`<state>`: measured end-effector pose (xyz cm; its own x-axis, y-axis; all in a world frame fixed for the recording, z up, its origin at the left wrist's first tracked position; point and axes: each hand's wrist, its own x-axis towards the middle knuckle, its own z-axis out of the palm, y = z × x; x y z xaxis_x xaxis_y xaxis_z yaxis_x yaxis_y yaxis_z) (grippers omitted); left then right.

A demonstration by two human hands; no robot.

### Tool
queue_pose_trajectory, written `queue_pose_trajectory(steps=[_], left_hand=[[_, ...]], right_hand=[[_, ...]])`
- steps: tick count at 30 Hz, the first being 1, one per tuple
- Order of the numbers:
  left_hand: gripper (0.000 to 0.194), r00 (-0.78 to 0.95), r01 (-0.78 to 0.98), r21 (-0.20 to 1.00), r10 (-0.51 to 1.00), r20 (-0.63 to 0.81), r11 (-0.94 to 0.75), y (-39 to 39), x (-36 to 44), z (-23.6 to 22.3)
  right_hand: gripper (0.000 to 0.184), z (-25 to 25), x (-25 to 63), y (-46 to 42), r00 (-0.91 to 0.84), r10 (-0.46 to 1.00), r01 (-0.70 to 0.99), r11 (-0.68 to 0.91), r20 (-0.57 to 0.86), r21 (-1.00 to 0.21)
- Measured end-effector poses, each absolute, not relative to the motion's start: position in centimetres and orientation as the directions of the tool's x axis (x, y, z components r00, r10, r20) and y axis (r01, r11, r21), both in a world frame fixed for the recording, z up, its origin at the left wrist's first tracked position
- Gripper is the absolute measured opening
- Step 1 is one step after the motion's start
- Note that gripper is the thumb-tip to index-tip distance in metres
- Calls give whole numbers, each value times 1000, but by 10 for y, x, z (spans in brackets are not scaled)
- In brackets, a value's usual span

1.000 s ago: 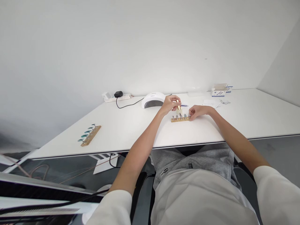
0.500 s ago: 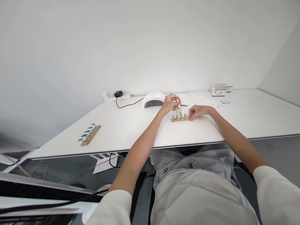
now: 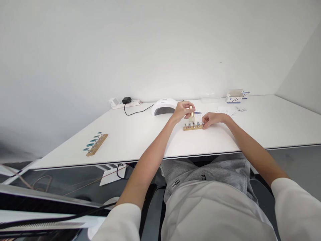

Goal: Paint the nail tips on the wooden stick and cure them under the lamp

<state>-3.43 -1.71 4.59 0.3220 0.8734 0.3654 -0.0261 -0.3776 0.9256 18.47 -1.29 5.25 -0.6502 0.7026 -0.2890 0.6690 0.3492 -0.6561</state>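
Observation:
My left hand (image 3: 184,110) is closed, fingertips pinching the gold cap (image 3: 192,113) of a small nail polish bottle. The pale bottle (image 3: 192,119) is directly below the cap; whether the two are joined cannot be told. In front stands a wooden nail tip stand (image 3: 188,128) with several upright nail tips (image 3: 194,125), some with grey or silvery patterns. My right hand (image 3: 210,118) is closed at the stand's right end, with thumb and fingers touching it and partly hiding the last tip.
A white nail lamp (image 3: 164,103) sits behind my left hand. Another wooden stand (image 3: 97,146) with teal tips lies at left. Toward the back are a power strip (image 3: 132,103), a black adapter (image 3: 126,100), papers (image 3: 225,110) and an open box (image 3: 234,97).
My left hand and the gold cap have shifted slightly to the right. My right hand and the wooden stand stay where they were.

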Motion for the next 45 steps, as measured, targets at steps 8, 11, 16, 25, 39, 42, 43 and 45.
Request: queue_pose_trajectory(steps=[8, 11, 16, 25, 39, 42, 43, 45], left_hand=[[29, 394, -36, 926, 846, 358, -376, -15, -32, 42], [28, 373, -14, 926, 857, 355, -377, -15, -32, 42], [27, 329, -10, 919, 866, 376, -395, -15, -34, 42], [23, 232, 9, 913, 889, 394, -407, -9, -33, 37], [27, 413, -32, 931, 844, 343, -363, -19, -31, 45], [27, 390, -5, 929, 855, 343, -371, -19, -30, 44], [27, 376, 2, 928, 860, 346, -374, -18, -30, 44], [27, 350, 15, 925, 869, 350, -379, -17, -31, 44]], right_hand=[[42, 52, 185, -12, -647, 709, 670, 352, -282, -653], [42, 51, 185, -11, -650, 707, 668, 356, -280, -653], [43, 49, 186, -8, -655, 703, 664, 359, -279, -655], [42, 51, 186, -12, -652, 704, 661, 346, -282, -665], [44, 52, 185, -11, -640, 716, 684, 365, -279, -631], [45, 52, 185, -11, -634, 720, 690, 362, -281, -627], [45, 52, 185, -11, -634, 720, 689, 362, -280, -629], [45, 52, 185, -12, -635, 721, 686, 361, -279, -631]])
